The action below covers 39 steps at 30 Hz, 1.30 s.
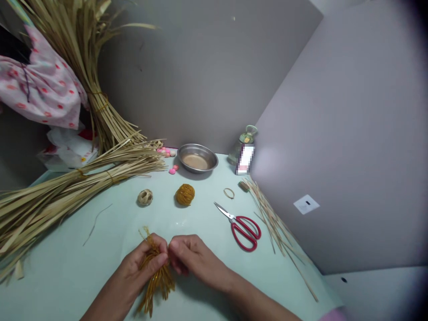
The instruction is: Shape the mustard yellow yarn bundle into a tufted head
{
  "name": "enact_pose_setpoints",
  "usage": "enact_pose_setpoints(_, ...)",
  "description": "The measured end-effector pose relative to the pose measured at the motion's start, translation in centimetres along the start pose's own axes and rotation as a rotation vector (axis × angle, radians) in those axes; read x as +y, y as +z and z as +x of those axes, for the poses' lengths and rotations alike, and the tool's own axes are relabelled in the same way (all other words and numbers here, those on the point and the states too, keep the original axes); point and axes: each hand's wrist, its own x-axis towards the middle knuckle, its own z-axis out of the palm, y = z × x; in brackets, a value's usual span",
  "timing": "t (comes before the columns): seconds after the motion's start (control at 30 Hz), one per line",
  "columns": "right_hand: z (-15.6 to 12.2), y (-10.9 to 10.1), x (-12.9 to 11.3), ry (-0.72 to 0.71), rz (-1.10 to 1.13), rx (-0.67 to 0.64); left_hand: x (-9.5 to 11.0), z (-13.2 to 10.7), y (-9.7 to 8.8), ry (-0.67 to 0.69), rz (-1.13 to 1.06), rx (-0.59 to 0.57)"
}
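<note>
A bundle of golden strands (155, 274) is gripped in the left hand (143, 267), while its top is pinched by the right hand (189, 256). Scissors (242, 227) lie nearby on the bench (67, 267). Tying seems underway; a steady pull would be needed.

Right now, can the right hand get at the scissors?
Probably yes. The scissors lie on bare table just beyond the right hand, with nothing between them. But its fingers are pinching the fibre bundle that the left hand holds.
</note>
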Motion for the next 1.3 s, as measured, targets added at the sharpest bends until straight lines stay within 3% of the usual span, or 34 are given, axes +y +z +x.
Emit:
enact_pose_setpoints(0.1,0.2,0.0,0.0,0.015,0.042,0.072,-0.2,0.1,-0.2,0.012,0.037,-0.002)
enact_pose_setpoints(0.23,0.2,0.0,-0.1,-0.027,0.055,0.191,-0.3,0.1,-0.2,0.044,0.046,0.09)
enact_pose_setpoints(0.43,-0.1,0.1,0.2,-0.007,-0.002,-0.018,-0.5,0.3,-0.3,0.012,0.021,-0.041)
enact_pose_setpoints(0.6,0.3,-0.2,0.4,0.005,0.115,0.167,-0.6,0.4,-0.7,0.024,0.057,0.019)
enact_pose_setpoints(0.77,0.4,-0.1,0.3,-0.068,0.225,0.232,-0.4,0.0,-0.5,-0.032,-0.014,0.078)
enact_pose_setpoints(0.9,0.6,0.2,0.6,-0.076,0.345,0.202,-0.3,0.0,-0.2,-0.034,-0.076,0.066)
enact_pose_setpoints(1.1,0.9,0.5,1.6,0.079,0.647,0.145,0.0,0.1,0.3,-0.029,-0.234,0.068)
enact_pose_setpoints(1.3,0.9,0.9,1.5,0.07,0.753,0.084,0.1,-0.1,0.1,-0.009,-0.164,0.077)
